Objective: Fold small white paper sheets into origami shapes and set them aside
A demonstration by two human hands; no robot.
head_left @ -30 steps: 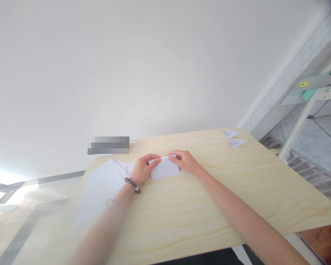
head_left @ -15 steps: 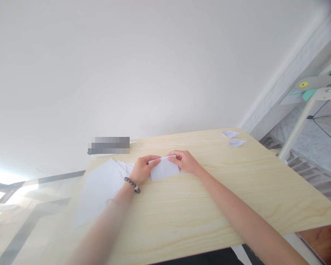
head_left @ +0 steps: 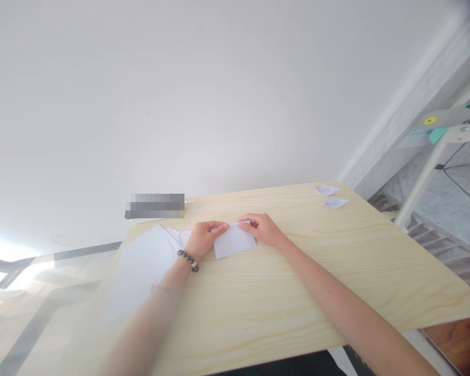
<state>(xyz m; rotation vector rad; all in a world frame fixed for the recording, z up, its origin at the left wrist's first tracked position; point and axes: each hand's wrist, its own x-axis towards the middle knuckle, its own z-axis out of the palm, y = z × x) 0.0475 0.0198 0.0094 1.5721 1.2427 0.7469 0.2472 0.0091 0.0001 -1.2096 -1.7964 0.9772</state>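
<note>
A small folded white paper (head_left: 234,242) lies on the light wooden table (head_left: 297,282). My left hand (head_left: 202,239), with a dark bead bracelet on its wrist, pinches the paper's upper left edge with curled fingers. Across from it, my right hand (head_left: 263,228) pinches the upper right edge. Both hands rest on the tabletop at the paper's far edge.
A larger white sheet (head_left: 141,266) and several more sheets lie to the left, partly under my left arm. Two small folded paper pieces (head_left: 332,196) sit at the table's far right corner. A white wall rises behind; a white stand (head_left: 423,177) is off to the right.
Almost nothing moved; my left hand's fingers shifted slightly right along the paper's top edge, toward my right hand.
</note>
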